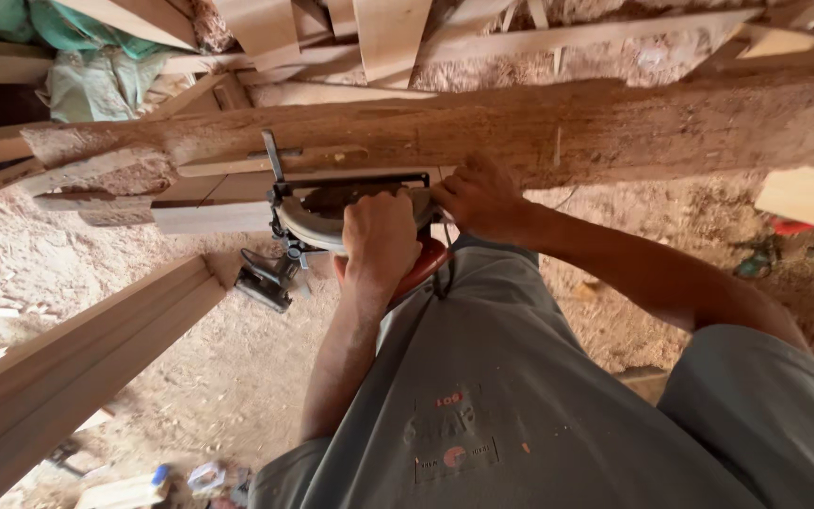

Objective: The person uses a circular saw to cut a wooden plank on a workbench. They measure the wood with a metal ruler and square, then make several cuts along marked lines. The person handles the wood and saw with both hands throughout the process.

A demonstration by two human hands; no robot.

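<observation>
The left hand (381,236) is closed in a fist around the red top handle of a handheld circular saw with a silver blade guard (317,221), and hides most of that handle. Just right of it, the right hand (482,198) is curled around the saw's front, fingertips tucked out of sight against the wood. Beyond both hands runs a long rough brown timber beam (614,127) dusted with sawdust; the blade itself cannot be made out.
</observation>
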